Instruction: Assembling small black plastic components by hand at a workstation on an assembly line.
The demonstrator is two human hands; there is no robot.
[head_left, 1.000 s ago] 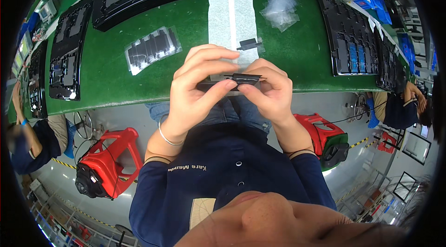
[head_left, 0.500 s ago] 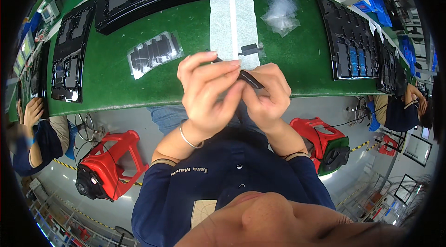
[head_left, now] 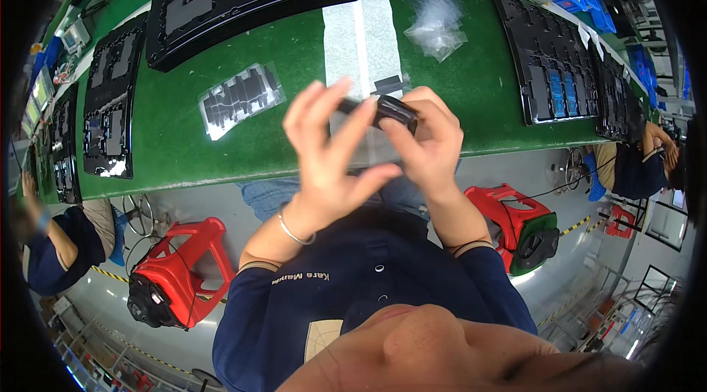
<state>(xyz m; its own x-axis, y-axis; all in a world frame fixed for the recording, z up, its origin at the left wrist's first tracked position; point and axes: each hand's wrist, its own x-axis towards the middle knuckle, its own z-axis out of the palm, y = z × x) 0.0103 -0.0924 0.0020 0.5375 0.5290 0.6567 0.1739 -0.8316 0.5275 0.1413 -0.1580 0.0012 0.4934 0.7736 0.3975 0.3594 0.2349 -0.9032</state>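
Note:
My right hand grips a small, glossy black piece between thumb and fingers, above the near edge of the green table. My left hand is beside it with fingers spread and thumb stretched out. Its fingertips are near the left end of the piece, slightly blurred, and I cannot tell whether they touch it. Just beyond the hands, a flat black strip lies on a whitish cloth runner. To the left, a clear sheet carrying several black strips rests on the green table.
A stack of black trays stands at the far left, with more black trays beyond it. Crumpled clear film lies right of the runner. Another black tray sits at right. Red stools flank me; people work at both sides.
My left fingers have spread apart from their pinch at the black piece. My right hand still holds it, now turned to show more of its surface. The view has shifted slightly.

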